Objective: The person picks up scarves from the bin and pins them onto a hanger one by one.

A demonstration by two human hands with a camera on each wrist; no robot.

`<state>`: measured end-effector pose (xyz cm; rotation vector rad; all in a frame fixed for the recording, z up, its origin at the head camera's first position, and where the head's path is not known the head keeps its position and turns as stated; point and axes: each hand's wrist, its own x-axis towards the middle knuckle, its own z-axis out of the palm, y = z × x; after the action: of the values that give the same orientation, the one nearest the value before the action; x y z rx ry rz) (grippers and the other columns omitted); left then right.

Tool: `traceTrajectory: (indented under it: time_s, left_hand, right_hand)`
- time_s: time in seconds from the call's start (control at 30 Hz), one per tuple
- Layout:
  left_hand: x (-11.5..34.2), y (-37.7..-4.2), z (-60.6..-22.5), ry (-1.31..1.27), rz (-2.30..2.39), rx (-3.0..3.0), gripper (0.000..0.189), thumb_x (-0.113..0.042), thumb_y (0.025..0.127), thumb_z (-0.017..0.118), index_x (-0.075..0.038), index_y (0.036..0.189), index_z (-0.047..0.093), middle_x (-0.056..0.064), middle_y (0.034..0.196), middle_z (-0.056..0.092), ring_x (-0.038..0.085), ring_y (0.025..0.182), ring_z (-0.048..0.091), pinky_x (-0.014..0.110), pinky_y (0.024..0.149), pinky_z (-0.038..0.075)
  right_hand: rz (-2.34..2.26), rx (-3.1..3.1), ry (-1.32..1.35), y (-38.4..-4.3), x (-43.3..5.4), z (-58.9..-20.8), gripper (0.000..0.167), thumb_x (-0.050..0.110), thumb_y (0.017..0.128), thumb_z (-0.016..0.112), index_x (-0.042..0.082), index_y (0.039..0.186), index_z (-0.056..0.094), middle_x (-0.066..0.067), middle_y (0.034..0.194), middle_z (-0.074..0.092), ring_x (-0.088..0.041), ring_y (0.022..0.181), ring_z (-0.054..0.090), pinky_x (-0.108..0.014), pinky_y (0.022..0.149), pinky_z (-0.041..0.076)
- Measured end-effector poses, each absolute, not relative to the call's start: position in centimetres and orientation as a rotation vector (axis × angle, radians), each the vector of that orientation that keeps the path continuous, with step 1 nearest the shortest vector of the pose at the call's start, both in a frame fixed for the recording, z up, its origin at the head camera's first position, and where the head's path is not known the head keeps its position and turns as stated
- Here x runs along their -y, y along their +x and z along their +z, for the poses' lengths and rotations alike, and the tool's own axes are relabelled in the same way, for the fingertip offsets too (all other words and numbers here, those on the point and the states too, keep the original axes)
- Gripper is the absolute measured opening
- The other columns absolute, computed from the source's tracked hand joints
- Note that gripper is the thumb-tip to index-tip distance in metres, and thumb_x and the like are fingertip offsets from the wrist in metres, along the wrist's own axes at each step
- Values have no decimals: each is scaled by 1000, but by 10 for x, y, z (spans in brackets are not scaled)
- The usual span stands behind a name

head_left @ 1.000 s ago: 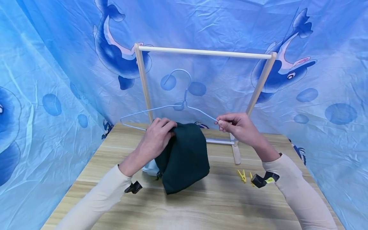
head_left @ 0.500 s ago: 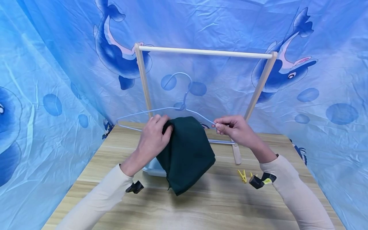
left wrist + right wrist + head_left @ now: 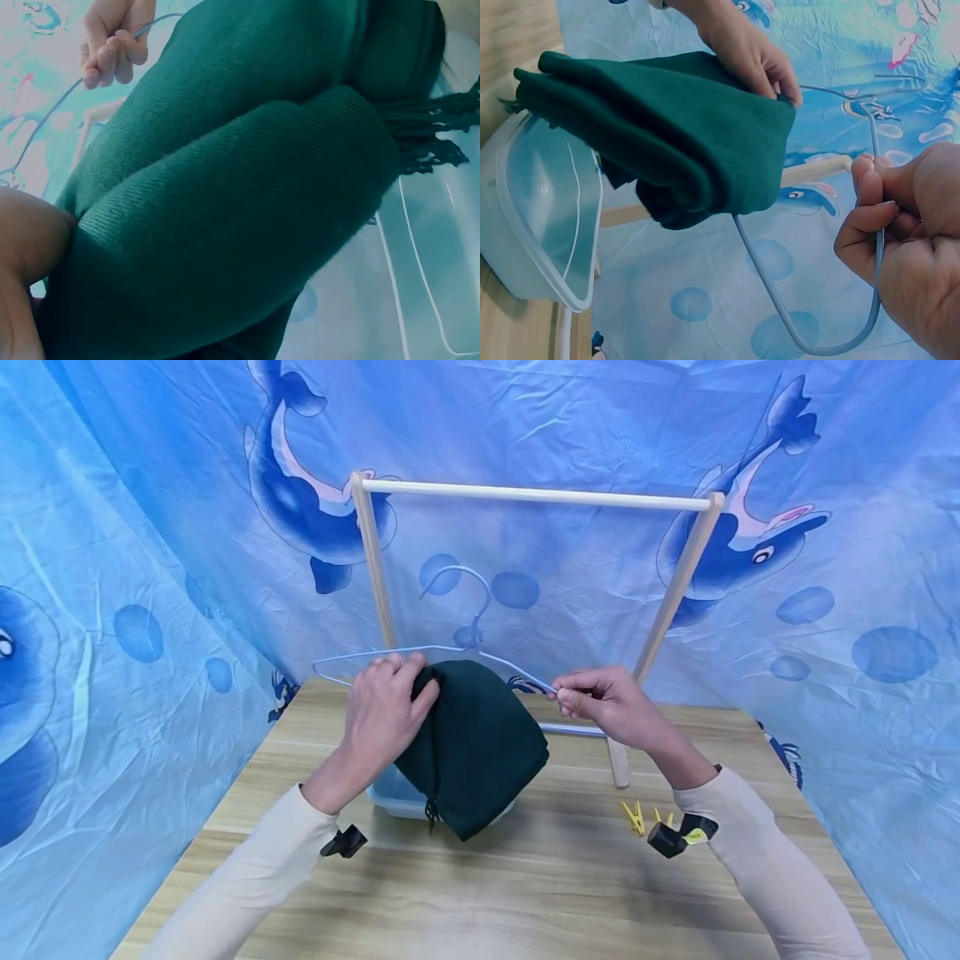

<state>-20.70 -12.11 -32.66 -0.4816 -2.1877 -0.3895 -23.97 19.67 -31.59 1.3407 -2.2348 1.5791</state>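
My left hand [image 3: 386, 702] pinches the upper left edge of a folded dark green fringed scarf [image 3: 480, 739], thumb towards me. A light blue wire hanger [image 3: 517, 672] is held up behind the scarf, hook at the top. My right hand [image 3: 603, 702] grips the hanger's right end between thumb and curled fingers. In the right wrist view, the hanger's lower wire [image 3: 761, 266] runs up to the scarf's edge and vanishes behind it. Tassels [image 3: 435, 150] hang from one scarf end in the left wrist view. The folds hide whether my left fingers also touch the hanger.
A pale plastic tub [image 3: 401, 810] stands on the wooden table [image 3: 480, 910] below the scarf. Behind the hanger rises a wooden rack with a white top bar [image 3: 532, 493]. Yellow clothespins [image 3: 636, 820] lie at right, near my right wrist. A blue dolphin-print curtain surrounds the table.
The hanger has come down, its hook lower than before. My left hand has shifted left with the scarf, whose bottom corner is higher. My right hand has moved slightly left and down.
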Motion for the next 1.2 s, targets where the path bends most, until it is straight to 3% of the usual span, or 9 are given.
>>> traceTrajectory:
  time_s: [0.13, 0.23, 0.4, 0.53, 0.63, 0.8, 0.97, 1.2]
  left_hand:
    - [122, -208, -330, -498, -341, 2238, 16, -22, 100, 65, -6, 98, 64, 13, 80, 57, 36, 75, 57, 46, 61, 46]
    - [122, -208, -331, -496, -311, 2280, 17, -24, 100, 67, -6, 101, 64, 14, 90, 62, 38, 86, 60, 49, 68, 50]
    - [123, -210, -332, -550, -304, 2305, 18, -20, 99, 69, -3, 100, 61, 15, 93, 63, 36, 86, 57, 47, 72, 48]
    - [121, -211, -334, -651, -388, 2307, 16, -8, 99, 68, 0, 111, 61, 17, 105, 65, 35, 95, 58, 45, 84, 50]
    - [118, -213, -335, -769, -451, 2290, 25, 7, 97, 62, -1, 121, 62, 17, 117, 64, 35, 106, 59, 46, 95, 51]
    - [114, -217, -337, -991, -467, 2239, 35, 21, 91, 52, -4, 111, 68, 15, 117, 64, 34, 111, 60, 49, 100, 50]
    - [116, -218, -341, -1104, -484, 2225, 30, 16, 88, 51, -3, 103, 70, 14, 113, 66, 34, 110, 61, 49, 98, 50]
    - [124, -217, -345, -1188, -551, 2309, 27, -4, 88, 60, -7, 113, 69, 12, 125, 61, 33, 121, 53, 52, 103, 45]
  right_hand:
    - [1588, 2213, 1376, -240, -196, -315, 17, -6, 101, 55, -15, 102, 69, -13, 81, 65, -21, 68, 56, -21, 61, 50]
    - [1600, 2215, 1384, -239, -195, -314, 17, -5, 102, 55, -14, 102, 69, -10, 81, 65, -20, 68, 56, -21, 62, 50]
    - [1621, 2228, 1388, -237, -194, -311, 17, -4, 102, 56, -13, 103, 70, -8, 81, 65, -21, 69, 56, -21, 62, 51]
    - [1630, 2218, 1402, -237, -193, -311, 17, -3, 102, 56, -13, 103, 70, -12, 81, 63, -25, 68, 55, -22, 62, 51]
    - [1646, 2210, 1404, -237, -192, -312, 17, -3, 102, 56, -14, 103, 69, -12, 80, 63, -23, 68, 55, -21, 62, 51]
    - [1674, 2217, 1362, -237, -191, -312, 17, -3, 102, 56, -14, 103, 69, -12, 80, 65, -19, 69, 57, -22, 65, 53]
    - [1702, 2240, 1301, -237, -192, -311, 17, -2, 103, 55, -11, 102, 70, -2, 80, 67, -18, 70, 58, -22, 66, 53]
    - [1728, 2261, 1258, -236, -191, -310, 17, -1, 103, 56, -9, 102, 71, 3, 79, 67, -18, 69, 57, -22, 65, 53]
